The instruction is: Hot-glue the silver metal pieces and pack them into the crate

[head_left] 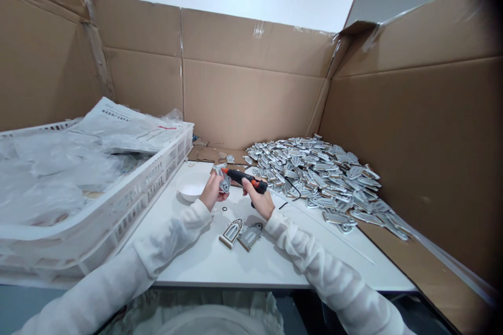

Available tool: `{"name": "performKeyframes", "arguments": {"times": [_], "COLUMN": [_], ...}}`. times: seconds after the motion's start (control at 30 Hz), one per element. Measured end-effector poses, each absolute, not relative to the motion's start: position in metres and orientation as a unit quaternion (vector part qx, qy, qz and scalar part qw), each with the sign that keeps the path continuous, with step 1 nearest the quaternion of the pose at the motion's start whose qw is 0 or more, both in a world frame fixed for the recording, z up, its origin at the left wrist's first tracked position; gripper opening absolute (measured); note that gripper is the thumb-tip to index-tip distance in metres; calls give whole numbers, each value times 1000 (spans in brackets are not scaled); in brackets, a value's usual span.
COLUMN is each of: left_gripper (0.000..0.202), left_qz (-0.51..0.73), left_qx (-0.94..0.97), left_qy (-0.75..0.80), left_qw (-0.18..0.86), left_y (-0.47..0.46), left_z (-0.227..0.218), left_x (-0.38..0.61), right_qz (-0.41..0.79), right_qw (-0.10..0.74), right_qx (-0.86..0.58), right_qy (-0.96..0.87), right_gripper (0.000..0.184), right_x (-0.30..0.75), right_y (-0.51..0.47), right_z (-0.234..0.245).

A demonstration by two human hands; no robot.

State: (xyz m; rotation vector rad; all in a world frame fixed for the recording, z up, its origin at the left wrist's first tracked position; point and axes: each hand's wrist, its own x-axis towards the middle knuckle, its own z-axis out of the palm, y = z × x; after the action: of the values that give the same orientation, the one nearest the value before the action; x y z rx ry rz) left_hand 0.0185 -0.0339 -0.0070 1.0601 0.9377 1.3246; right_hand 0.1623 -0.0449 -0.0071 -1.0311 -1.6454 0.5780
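A white crate [118, 204] crowds the desk's [243, 264] left, a heap [314, 172] of metal badges its right; the bare strip between lies open, cardboard walls [251, 99] behind.

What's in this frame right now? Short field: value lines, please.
left hand: holds a metal piece
right hand: grips a black-and-orange tool, tip by the piece
table: white; two pieces lie flat near the hands
bowl: white, beside left hand
pile: many similar pieces, right rear
crate: white, left; holds plastic bags and paper
surround: cardboard walls
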Motion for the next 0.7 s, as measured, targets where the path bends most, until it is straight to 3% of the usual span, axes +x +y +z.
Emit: {"name": "performKeyframes", "arguments": {"times": [0.7], "left_gripper": [21], "left_qz": [572], "left_qx": [458], "left_qy": [395], "left_qw": [554], "left_y": [-30], "left_z": [-11], "left_x": [18], "right_qz": [244], "right_qw": [528], "right_qx": [-434], "right_qy": [-688], "right_gripper": [38], "right_x": [162], "right_y": [-46], "right_z": [-5]}}
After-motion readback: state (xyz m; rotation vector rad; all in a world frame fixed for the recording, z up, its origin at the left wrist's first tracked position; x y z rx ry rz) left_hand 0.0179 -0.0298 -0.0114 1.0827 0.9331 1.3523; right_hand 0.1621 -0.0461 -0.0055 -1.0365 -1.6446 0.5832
